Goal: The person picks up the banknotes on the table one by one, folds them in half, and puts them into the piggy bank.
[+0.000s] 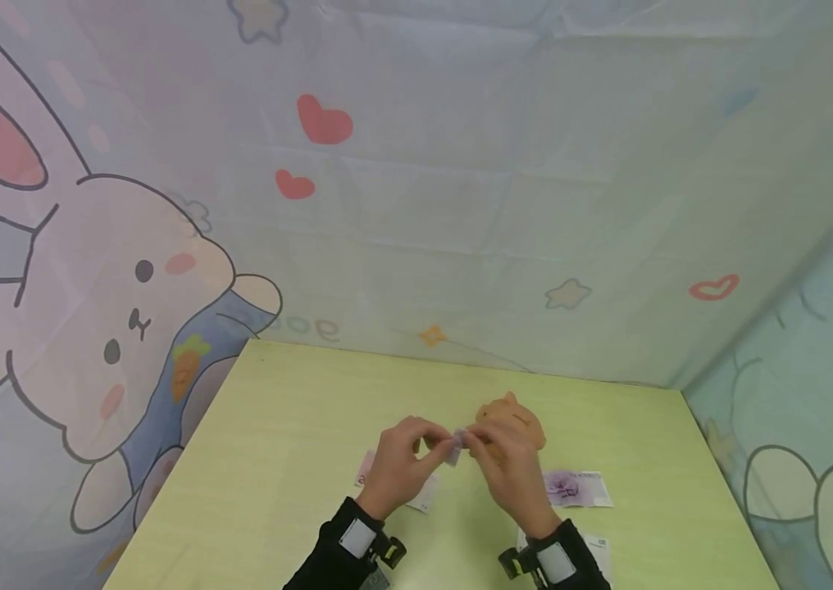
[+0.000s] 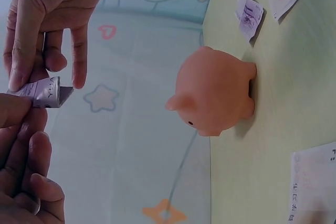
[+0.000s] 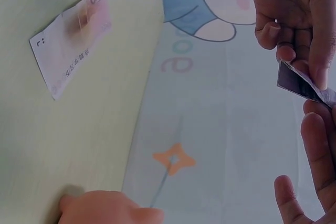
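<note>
Above the table, a folded purple banknote point(image 1: 455, 449) is pinched between both hands. My left hand point(image 1: 405, 463) grips one end with thumb and fingers. Opposite it, my right hand point(image 1: 508, 467) pinches the other end. The left wrist view shows the banknote point(image 2: 46, 92) bent over into a narrow loop, and its dark inner face appears in the right wrist view. Just behind the right hand stands an orange piggy bank point(image 1: 511, 414), partly covered by that hand in the head view; the left wrist view shows it upright on its legs.
A creased purple banknote point(image 1: 577, 489) lies right of the piggy bank. Another banknote point(image 1: 599, 553) is partly hidden under the right wrist. A pinkish 20 banknote point(image 3: 73, 40) lies on the left, below the left hand. A printed cloth backdrop point(image 1: 461, 205) rises behind the yellow-green table point(image 1: 298, 410).
</note>
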Demonstrator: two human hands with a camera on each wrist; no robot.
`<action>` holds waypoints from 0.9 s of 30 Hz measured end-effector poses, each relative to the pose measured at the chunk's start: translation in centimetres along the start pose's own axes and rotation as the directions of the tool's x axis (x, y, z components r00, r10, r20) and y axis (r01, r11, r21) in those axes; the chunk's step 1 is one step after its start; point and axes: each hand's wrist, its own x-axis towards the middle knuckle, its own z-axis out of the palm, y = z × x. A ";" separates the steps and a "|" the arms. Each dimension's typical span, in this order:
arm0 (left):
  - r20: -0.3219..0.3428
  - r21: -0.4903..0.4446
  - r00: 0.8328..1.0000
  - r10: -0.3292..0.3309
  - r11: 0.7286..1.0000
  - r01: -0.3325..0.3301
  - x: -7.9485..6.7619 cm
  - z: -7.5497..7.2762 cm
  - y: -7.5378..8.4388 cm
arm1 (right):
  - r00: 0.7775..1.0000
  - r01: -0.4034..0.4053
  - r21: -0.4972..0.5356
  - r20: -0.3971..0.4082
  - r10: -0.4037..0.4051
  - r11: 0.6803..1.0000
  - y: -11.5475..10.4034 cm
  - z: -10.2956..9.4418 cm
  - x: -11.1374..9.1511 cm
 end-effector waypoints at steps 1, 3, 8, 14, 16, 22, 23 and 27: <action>0.004 -0.003 1.000 0.002 1.000 -0.002 0.0 0.0 0.0 | 1.000 0.000 -0.002 0.000 0.000 1.000 0.0 0.0 0.0; 0.017 -0.007 1.000 -0.001 1.000 0.001 -0.1 0.0 -0.1 | 1.000 -0.002 -0.001 0.004 0.002 1.000 0.0 0.0 -0.1; 0.029 -0.016 0.999 -0.015 1.000 0.015 -0.4 0.3 -0.1 | 1.000 0.001 0.015 0.016 -0.001 1.000 -0.2 -0.1 0.1; 0.006 -0.013 1.000 -0.004 1.000 0.004 -0.5 0.3 -0.1 | 1.000 0.009 0.012 0.014 -0.009 1.000 -0.2 0.0 0.2; 0.007 -0.015 1.000 -0.011 1.000 0.011 -0.6 0.2 -0.2 | 1.000 0.007 0.011 0.015 -0.007 1.000 -0.2 0.0 0.2; 0.015 -0.011 1.000 -0.024 1.000 0.024 -1.3 0.3 -0.8 | 1.000 0.009 0.000 0.014 -0.009 1.000 -0.3 0.2 0.2; 0.016 -0.009 1.000 -0.025 1.000 0.025 -1.4 0.4 -0.9 | 1.000 0.013 -0.003 0.014 -0.013 1.000 -0.3 0.2 0.3; 0.015 -0.012 1.000 -0.026 1.000 0.026 -1.8 0.4 -1.1 | 1.000 0.024 -0.010 0.016 -0.024 1.000 -0.2 0.3 0.3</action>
